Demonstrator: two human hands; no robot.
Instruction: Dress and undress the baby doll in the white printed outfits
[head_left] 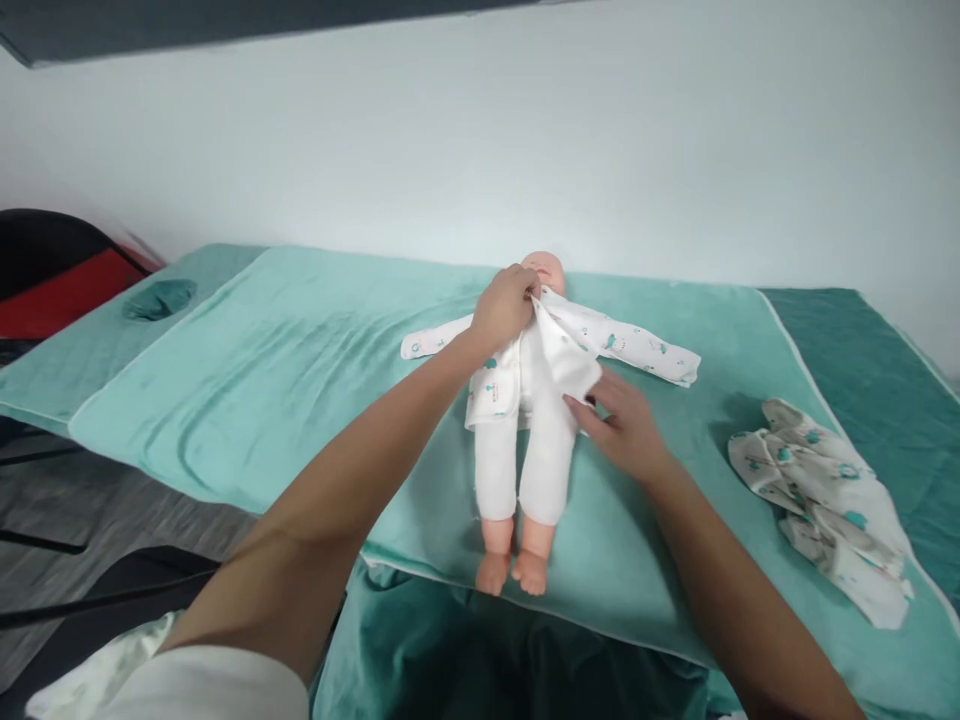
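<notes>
A baby doll lies on its back on the green sheet, its head toward the wall and bare feet toward me. It wears a white long-sleeved baby shirt with small green prints, both sleeves spread sideways. The shirt's front is partly open, and one flap is lifted. Near the doll's neck, my left hand pinches the upper edge of that flap. Lower down, at the flap's bottom corner, my right hand has its thumb and fingers closed on the cloth.
Crumpled printed baby clothing lies to the right on the green sheet. A face hole shows at the bed's left end. Black chairs, one with red, stand at the left. A white wall rises behind the bed.
</notes>
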